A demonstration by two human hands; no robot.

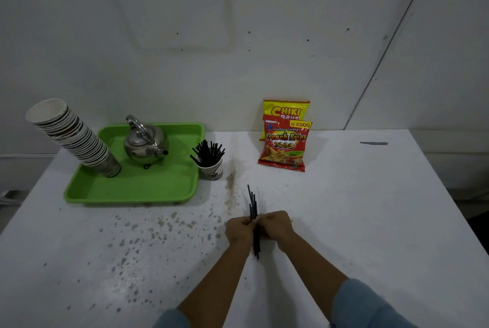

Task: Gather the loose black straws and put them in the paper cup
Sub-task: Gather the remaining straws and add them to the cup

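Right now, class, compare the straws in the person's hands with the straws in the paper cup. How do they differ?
The held straws lie in one tight, nearly parallel bundle, low over the table, pinched between left hand and right hand. The cup straws stand upright and fan outward, resting in the paper cup, untouched. Both sets are thin and black.

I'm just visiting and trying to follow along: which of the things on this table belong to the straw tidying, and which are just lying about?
Part of the job:
- bundle of black straws
- left hand
- right hand
- paper cup, already holding straws

Just lying about:
- green tray
- kettle
- stack of cups
- two snack bags
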